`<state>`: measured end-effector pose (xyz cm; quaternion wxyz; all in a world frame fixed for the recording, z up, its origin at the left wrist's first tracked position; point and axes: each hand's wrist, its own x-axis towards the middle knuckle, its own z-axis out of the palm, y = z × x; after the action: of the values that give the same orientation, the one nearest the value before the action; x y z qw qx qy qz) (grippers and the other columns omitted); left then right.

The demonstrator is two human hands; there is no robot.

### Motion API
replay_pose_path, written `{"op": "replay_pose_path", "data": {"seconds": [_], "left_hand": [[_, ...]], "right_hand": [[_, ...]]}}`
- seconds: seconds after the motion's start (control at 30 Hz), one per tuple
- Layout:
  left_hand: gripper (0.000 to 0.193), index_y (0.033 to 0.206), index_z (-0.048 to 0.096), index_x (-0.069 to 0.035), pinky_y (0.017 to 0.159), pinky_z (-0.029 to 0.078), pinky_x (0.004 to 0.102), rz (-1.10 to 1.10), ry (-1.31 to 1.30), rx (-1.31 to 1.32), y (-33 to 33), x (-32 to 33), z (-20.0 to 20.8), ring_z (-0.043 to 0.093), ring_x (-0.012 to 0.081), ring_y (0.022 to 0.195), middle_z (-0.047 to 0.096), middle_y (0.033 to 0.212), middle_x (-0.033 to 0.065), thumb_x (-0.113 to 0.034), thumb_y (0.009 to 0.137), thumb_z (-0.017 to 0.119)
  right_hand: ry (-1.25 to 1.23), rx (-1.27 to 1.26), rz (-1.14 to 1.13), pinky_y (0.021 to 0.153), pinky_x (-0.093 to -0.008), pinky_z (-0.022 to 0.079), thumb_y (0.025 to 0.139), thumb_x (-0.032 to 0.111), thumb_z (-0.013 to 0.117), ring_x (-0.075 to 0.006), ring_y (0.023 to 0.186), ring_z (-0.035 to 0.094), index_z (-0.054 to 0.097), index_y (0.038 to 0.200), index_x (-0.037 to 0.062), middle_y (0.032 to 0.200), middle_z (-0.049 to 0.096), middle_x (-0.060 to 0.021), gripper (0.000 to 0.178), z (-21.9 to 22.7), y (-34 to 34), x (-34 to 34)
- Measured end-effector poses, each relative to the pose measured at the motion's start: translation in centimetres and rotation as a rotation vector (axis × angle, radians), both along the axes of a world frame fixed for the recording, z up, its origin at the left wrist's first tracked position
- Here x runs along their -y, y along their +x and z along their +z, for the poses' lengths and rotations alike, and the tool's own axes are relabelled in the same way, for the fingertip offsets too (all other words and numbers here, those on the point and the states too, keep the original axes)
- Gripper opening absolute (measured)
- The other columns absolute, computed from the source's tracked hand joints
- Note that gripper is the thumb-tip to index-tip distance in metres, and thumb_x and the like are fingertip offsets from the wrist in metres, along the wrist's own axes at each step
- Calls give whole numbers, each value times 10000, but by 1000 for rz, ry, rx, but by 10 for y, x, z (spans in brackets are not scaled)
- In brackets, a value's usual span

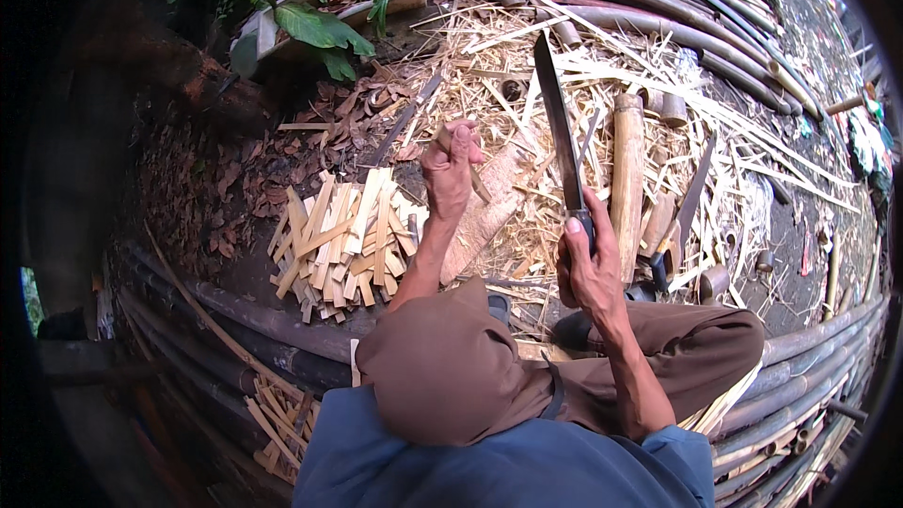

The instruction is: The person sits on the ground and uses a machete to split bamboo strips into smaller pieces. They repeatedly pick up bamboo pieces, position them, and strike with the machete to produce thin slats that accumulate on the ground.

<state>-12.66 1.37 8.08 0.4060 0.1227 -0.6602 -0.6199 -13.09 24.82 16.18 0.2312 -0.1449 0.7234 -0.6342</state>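
My right hand (591,263) is wrapped round the dark handle of a machete (557,113). The long blade points up and away, tilted slightly left. My left hand (450,169) is closed on a short bamboo strip (482,190), whose lower end sticks out to the right of the palm. Below this strip lies a pale, rough wooden block (480,226), sprinkled with shavings. Left of my left wrist is a heap of split bamboo slats (343,235). The machete blade and the strip are apart.
Right of my right hand lie a thick bamboo section (627,179) and a saw (698,183). Shavings (508,85) cover the ground ahead. Long bamboo poles (658,23) lie across the back, with more poles (800,386) at lower right. A leafy plant (315,23) grows at far left.
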Motion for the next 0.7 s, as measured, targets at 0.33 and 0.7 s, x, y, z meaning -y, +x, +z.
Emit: {"op": "replay_pose_path", "data": {"seconds": [0.33, 0.7], "left_hand": [[186, 1140, 571, 6, 695, 486, 308, 11, -315, 19, -9, -20, -4, 562, 164, 762, 577, 918, 90, -130, 1016, 544], [431, 1087, 564, -55, 808, 360, 264, -449, 98, -74, 5, -43, 3, 418, 114, 838, 482, 897, 3, -425, 1078, 343]], "right_hand": [[-43, 46, 45, 619, -218, 406, 1040, 258, 472, -61, 686, 453, 375, 1477, 27, 789, 486, 15, 504, 26, 14, -14], [-118, 152, 113, 534, -224, 352, 1062, 302, 402, -41, 595, 397, 350, 1489, 40, 704, 428, 47, 503, 41, 23, -5]]}}
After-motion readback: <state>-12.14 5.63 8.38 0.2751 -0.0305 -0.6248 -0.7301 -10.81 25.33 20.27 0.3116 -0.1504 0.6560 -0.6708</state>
